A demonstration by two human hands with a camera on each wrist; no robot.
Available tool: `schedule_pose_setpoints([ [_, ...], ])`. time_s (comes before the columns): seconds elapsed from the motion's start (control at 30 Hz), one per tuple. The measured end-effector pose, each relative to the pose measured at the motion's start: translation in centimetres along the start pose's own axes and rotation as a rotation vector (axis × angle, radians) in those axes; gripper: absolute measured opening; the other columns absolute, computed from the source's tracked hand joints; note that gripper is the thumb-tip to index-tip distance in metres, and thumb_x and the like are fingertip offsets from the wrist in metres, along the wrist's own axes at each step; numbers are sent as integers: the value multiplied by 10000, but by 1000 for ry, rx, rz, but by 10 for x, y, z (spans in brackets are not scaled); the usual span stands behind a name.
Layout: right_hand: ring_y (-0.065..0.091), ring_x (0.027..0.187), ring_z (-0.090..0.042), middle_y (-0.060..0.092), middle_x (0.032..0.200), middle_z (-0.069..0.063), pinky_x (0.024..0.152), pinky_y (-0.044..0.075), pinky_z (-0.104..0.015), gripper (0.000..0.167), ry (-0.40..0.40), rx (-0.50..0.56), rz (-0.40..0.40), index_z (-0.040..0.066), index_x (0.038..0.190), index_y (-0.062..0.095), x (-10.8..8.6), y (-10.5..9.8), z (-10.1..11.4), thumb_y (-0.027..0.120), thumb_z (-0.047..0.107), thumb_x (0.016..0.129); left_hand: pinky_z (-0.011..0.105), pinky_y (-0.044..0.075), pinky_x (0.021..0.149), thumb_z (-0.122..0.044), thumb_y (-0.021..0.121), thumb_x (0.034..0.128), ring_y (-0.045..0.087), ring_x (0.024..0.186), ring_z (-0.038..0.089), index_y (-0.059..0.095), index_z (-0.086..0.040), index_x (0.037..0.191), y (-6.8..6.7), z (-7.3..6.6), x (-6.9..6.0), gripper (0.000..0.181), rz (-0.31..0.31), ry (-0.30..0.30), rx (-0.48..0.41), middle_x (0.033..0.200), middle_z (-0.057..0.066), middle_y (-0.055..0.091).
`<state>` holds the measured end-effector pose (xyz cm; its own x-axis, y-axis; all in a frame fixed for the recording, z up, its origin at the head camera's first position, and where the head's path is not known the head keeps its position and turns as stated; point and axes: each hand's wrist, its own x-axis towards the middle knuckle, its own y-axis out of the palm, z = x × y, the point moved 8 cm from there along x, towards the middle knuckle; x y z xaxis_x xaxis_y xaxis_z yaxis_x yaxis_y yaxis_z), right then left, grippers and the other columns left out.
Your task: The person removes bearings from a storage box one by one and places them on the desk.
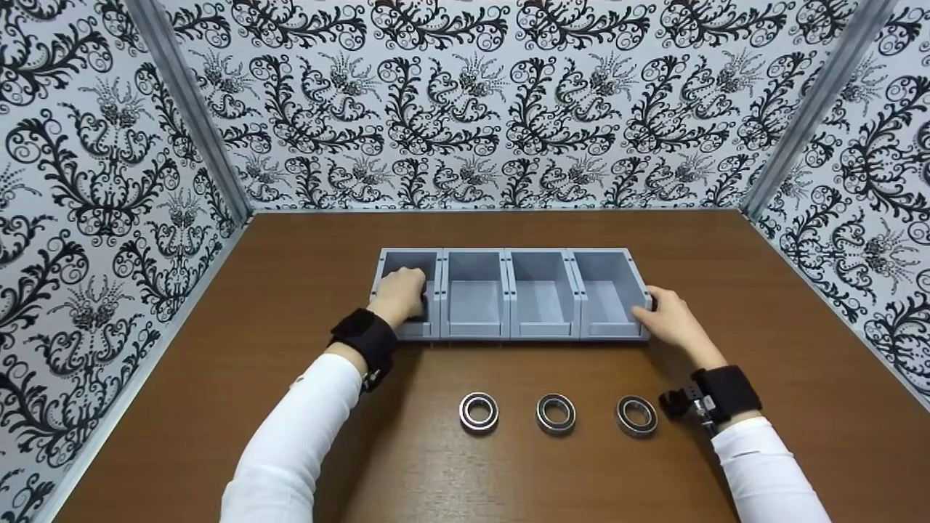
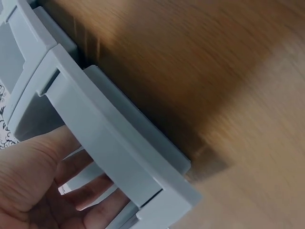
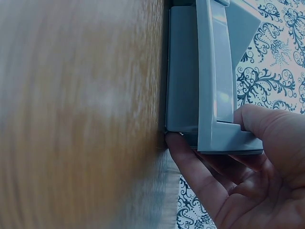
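Note:
A row of grey-blue plastic storage bins point(image 1: 476, 330), joined side by side, stands on the wooden table. My left hand point(image 1: 401, 290) reaches down into the leftmost bin point(image 2: 109, 129); its fingers are bent behind the front lip, which hides the fingertips. Whether they hold anything there cannot be seen. At the other end, my right hand point(image 1: 672, 319) grips the outer side wall of the rightmost bin point(image 3: 221, 86), thumb over the front corner and fingers against the outside. Three ball bearings lie flat in front of the bins: a left one point(image 1: 479, 412), a middle one point(image 1: 556, 414) and a right one point(image 1: 636, 416).
The brown wooden table point(image 1: 305, 261) is bounded by patterned panels point(image 1: 472, 109) at the back and both sides. Grey metal posts stand in the corners. Each wrist wears a black strap; the right strap point(image 1: 726, 394) is close to the right bearing.

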<state>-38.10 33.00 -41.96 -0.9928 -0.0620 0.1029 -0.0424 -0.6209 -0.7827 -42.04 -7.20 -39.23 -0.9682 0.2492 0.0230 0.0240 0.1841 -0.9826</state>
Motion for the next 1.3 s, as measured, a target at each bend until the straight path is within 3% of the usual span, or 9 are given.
schedule_pose_setpoints([
  [0.17,634,818,-140,718,1098,-296,732,485,-274,435,-8,-3,-5,-137,1306,575,0,0,-1,588,93,937,506,588,766,4,633,867,731,877,376,571,-28,750,0,-1,1,137,-16,13,12,993,236,756],
  [0.5,636,818,-161,714,1078,-300,724,485,-271,421,-11,-2,-19,-145,1280,584,-1,-1,0,584,80,924,535,596,792,8,646,833,737,909,399,651,17,832,-5,-3,-1,11,-40,26,12,1027,252,755],
  [0.7,640,830,-165,715,1081,-295,736,488,-271,419,-10,0,-19,-140,1279,589,-1,-1,1,591,86,926,540,596,810,7,660,825,739,937,403,691,42,907,-7,-2,-2,94,-42,28,4,1055,258,754],
  [0.93,637,820,-154,715,1081,-293,729,484,-276,427,-9,-12,-12,-136,1290,582,0,-2,1,588,98,933,466,555,717,13,681,793,668,803,288,714,15,910,-10,0,-1,122,-30,36,-6,1028,220,765],
  [1.1,651,841,-179,709,1113,-312,742,485,-289,427,-14,-22,-12,-141,1289,581,0,-2,1,582,89,929,476,587,755,-11,723,780,727,896,333,766,-34,1024,-11,3,-1,249,-17,22,-25,1057,185,775],
  [1.3,650,848,-185,708,1108,-308,750,490,-292,430,-13,-20,-13,-142,1285,584,1,-1,1,589,93,926,508,599,783,-19,727,769,735,926,340,770,-42,1030,-16,1,-3,265,-16,20,-46,1067,181,776],
])
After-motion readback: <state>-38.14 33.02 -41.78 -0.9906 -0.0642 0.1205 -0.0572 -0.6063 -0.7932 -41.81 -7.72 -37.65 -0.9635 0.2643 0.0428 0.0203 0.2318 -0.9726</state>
